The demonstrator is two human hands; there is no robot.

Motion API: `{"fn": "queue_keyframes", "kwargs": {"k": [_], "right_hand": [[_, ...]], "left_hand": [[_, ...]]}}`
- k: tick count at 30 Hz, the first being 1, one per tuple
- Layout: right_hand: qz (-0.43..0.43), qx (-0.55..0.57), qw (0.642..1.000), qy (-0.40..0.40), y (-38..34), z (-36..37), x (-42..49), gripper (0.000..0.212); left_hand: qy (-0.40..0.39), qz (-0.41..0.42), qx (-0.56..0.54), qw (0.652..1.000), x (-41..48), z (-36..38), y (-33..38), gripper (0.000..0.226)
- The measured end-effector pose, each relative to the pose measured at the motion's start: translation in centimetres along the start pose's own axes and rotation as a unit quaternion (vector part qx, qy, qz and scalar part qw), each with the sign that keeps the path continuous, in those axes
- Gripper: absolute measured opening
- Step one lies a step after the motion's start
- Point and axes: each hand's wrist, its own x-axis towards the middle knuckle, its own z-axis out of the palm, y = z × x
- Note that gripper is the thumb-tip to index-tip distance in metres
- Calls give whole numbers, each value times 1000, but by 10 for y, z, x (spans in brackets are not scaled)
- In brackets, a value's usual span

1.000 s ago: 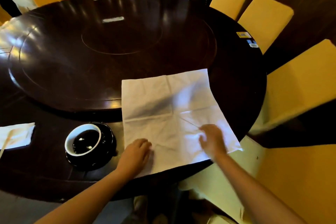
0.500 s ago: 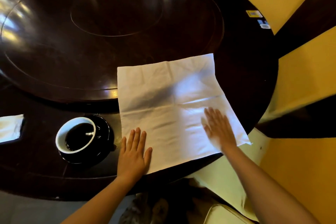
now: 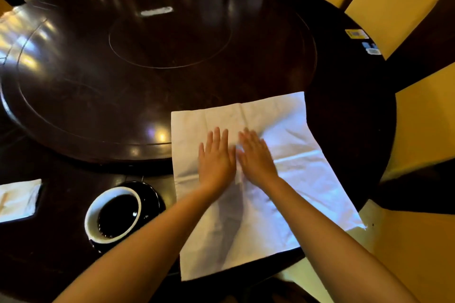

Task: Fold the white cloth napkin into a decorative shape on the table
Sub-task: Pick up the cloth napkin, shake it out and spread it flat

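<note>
White cloth napkin (image 3: 298, 179) spread flat, unfolded, at near edge of table (image 3: 61, 204), skewed to that edge. Its near-right corner overhangs and its far-left part laps turntable (image 3: 147, 81) rim.

Left hand (image 3: 216, 160), right hand (image 3: 256, 157): palms down, fingers straight, side by side at cloth's middle, nearly touching, gripping nothing.

More cloth lies right of hands than left.

Coffee cup (image 3: 113, 214) just beside napkin's left edge; likely safer to sweep rightward or away.
</note>
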Motion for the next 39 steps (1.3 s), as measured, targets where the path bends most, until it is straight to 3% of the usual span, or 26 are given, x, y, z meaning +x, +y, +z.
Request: {"fn": "queue_keyframes", "kwargs": {"k": [5, 9, 14, 19, 26, 33, 39], "right_hand": [[-103, 4, 994, -42, -44, 12, 35, 58], [-119, -88, 988, -46, -25, 16, 60, 62], [-48, -114, 992, 15, 41, -2, 80, 53], [65, -79, 994, 31, 107, -37, 96, 68], [215, -76, 974, 0, 152, -60, 82, 58], [201, -106, 973, -50, 140, -32, -28, 59], [188, -48, 979, -59, 151, -27, -81, 71]], "left_hand": [[-30, -55, 4, 998, 78, -19, -44, 48], [-71, 25, 147, 986, 83, -16, -94, 60], [-41, 44, 174, 983, 80, -12, -99, 75], [-53, 6, 192, 980, 83, -14, -102, 75], [-7, -33, 138, 990, 96, -24, -96, 54], [72, -7, 169, 983, 105, -41, -88, 22], [72, -8, -6, 997, 79, -46, -43, 16]]}}
